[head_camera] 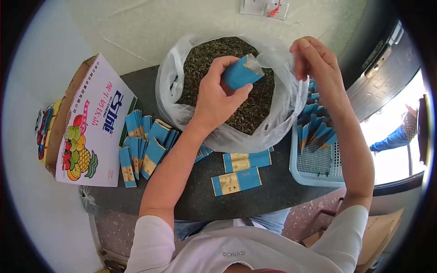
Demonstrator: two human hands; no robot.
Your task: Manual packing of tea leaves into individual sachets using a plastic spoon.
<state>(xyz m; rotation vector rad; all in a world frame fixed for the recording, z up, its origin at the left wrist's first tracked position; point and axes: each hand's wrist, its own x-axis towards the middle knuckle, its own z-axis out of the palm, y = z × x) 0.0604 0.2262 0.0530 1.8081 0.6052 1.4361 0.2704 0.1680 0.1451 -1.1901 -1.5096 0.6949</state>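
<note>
My left hand [218,92] holds a small blue packet [240,75] with its torn-looking mouth open, over a clear plastic bag [170,99] full of dark dried leaves [208,65]. At the bag's right rim, my right hand [312,58] is raised with curled, slightly blurred fingers; whether anything is between them cannot be told. Two flat blue-and-gold packets [236,181] lie on the dark table in front of the bag, with another partly hidden. Piles of the same packets [136,150] lie left of my forearm. More packets [315,129] stand upright in a light-blue plastic basket [296,170] under my right forearm.
A printed cardboard box [97,129] stands at the table's left. The dark stone tabletop [205,208] has a curved front edge. Wall sockets [263,7] with a red cord are behind the bag. A door [392,65] is at the right; beyond it a person's blue-clad limb [391,140] shows.
</note>
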